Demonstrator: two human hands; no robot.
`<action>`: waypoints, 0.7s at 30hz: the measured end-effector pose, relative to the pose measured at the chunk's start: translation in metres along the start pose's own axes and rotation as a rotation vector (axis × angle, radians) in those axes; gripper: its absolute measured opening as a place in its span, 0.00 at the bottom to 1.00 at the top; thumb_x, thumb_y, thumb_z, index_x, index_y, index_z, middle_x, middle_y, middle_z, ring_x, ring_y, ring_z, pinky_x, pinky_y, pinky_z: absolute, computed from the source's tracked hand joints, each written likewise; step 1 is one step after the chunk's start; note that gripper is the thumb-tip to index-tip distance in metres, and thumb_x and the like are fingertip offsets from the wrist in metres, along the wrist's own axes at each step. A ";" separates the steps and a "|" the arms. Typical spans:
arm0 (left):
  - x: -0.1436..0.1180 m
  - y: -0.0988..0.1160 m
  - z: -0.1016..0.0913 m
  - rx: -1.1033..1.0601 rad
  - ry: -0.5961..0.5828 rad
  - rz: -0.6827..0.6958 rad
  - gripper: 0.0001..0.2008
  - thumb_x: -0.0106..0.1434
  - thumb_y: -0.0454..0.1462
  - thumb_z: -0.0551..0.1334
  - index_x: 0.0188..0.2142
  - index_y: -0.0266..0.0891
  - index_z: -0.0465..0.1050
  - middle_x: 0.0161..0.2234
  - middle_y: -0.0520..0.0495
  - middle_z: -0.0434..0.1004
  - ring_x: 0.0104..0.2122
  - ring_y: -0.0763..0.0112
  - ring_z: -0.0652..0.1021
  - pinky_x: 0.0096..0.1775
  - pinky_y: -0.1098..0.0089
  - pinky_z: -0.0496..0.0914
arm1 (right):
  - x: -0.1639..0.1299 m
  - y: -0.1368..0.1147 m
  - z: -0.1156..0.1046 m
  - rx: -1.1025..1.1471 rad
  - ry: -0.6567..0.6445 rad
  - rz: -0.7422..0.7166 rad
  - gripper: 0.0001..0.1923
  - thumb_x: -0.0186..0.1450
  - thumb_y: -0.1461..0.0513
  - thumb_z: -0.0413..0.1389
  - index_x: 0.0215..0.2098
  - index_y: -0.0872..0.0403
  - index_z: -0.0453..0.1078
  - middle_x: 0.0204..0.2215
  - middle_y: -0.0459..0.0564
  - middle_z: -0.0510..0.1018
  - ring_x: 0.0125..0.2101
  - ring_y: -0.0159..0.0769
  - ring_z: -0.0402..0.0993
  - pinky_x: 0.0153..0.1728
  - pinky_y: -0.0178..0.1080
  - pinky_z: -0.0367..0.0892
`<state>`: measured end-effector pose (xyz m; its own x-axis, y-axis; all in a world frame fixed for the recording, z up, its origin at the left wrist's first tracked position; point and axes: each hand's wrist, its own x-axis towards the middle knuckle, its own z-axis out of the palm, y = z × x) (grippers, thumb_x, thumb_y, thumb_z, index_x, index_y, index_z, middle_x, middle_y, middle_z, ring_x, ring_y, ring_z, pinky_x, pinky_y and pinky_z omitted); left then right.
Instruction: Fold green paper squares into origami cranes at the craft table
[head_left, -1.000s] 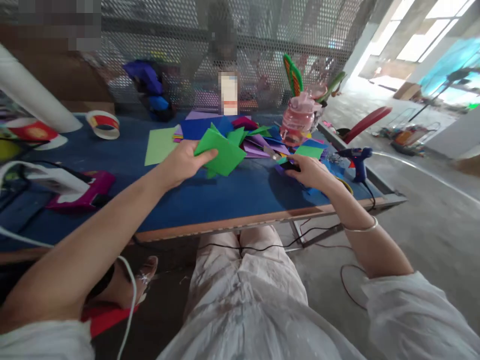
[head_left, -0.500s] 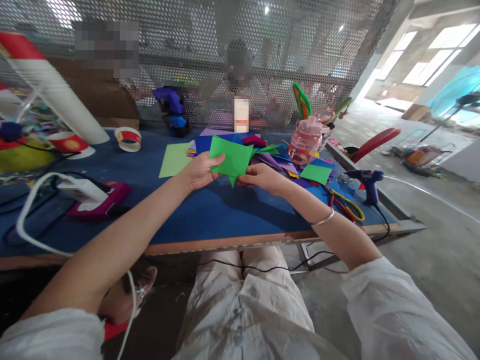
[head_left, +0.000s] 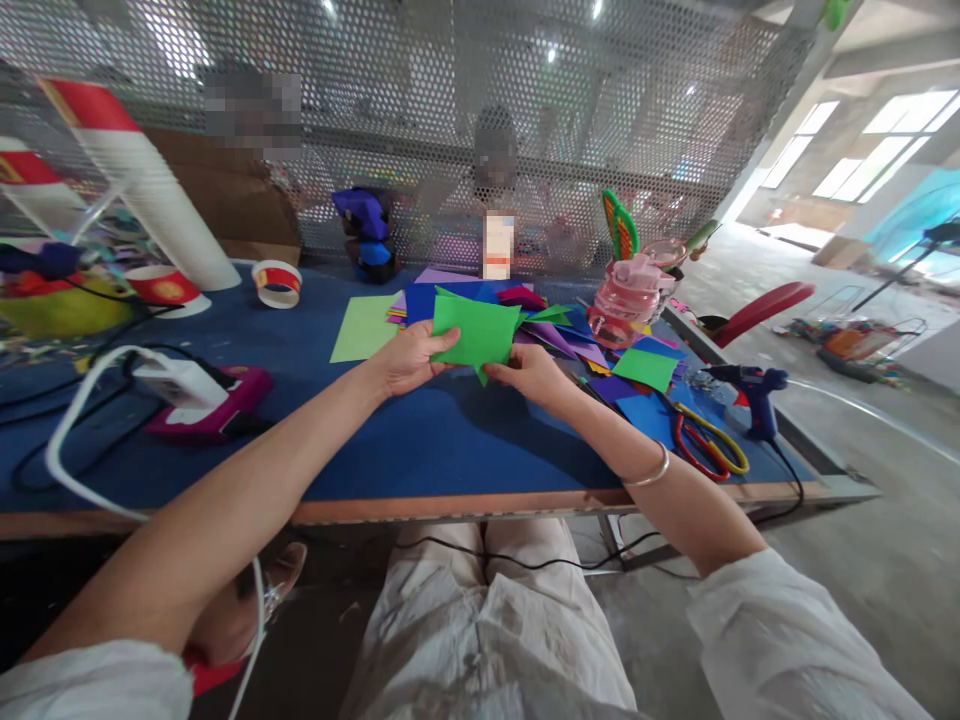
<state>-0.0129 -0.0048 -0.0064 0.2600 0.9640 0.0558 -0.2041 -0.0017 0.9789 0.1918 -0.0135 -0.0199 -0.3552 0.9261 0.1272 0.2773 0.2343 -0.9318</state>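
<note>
A bright green sheet of paper [head_left: 480, 330] is held up over the blue tabletop [head_left: 420, 450], a small pointed piece of green showing below its lower edge. My left hand [head_left: 416, 358] pinches its left side, thumb on the front face. At the lower right corner, the thumb and fingers of my right hand [head_left: 532, 374] close on the paper. Behind it lies a pile of coloured sheets, with a pale green sheet [head_left: 360, 328] to the left and another green square [head_left: 645, 369] to the right.
Scissors [head_left: 709, 440] and a blue glue gun [head_left: 756, 395] lie at the right edge. A pink bottle [head_left: 628, 300] stands behind the papers. On the left are a purple power strip [head_left: 217, 405] with cables, a paper cup [head_left: 276, 284] and a leaning cup stack [head_left: 150, 190].
The camera view has shifted, so the whole scene sits slightly lower and further right. Both hands keep hold of the green sheet, whose lower edge now looks more level.
</note>
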 end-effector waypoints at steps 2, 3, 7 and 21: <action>0.002 0.001 -0.004 0.004 0.020 0.028 0.09 0.64 0.35 0.67 0.44 0.35 0.79 0.45 0.38 0.85 0.50 0.53 0.83 0.52 0.52 0.79 | 0.001 0.003 -0.002 0.000 0.023 -0.002 0.08 0.58 0.60 0.62 0.26 0.55 0.70 0.24 0.43 0.74 0.27 0.31 0.67 0.31 0.35 0.62; 0.004 0.003 -0.007 0.003 0.037 0.049 0.10 0.65 0.35 0.67 0.46 0.36 0.78 0.46 0.40 0.84 0.52 0.54 0.82 0.53 0.52 0.79 | 0.002 0.005 -0.003 0.000 0.038 -0.001 0.08 0.58 0.60 0.62 0.26 0.54 0.70 0.24 0.43 0.74 0.27 0.31 0.67 0.31 0.35 0.63; 0.010 0.013 -0.024 -0.016 0.141 0.144 0.11 0.72 0.37 0.59 0.52 0.42 0.74 0.54 0.50 0.83 0.56 0.62 0.79 0.59 0.53 0.74 | 0.004 0.009 -0.007 0.011 0.088 0.017 0.10 0.59 0.60 0.62 0.26 0.53 0.66 0.22 0.42 0.72 0.26 0.31 0.66 0.31 0.35 0.63; 0.015 0.015 -0.027 -0.069 0.291 0.123 0.05 0.69 0.32 0.61 0.41 0.38 0.76 0.37 0.48 0.86 0.35 0.69 0.84 0.40 0.66 0.81 | 0.005 0.011 -0.012 0.048 0.139 0.025 0.09 0.58 0.60 0.62 0.25 0.54 0.67 0.21 0.41 0.72 0.24 0.28 0.65 0.29 0.34 0.61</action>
<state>-0.0378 0.0167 0.0037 -0.0491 0.9933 0.1050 -0.2838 -0.1146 0.9520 0.2039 -0.0027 -0.0254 -0.2209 0.9643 0.1463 0.2403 0.1992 -0.9500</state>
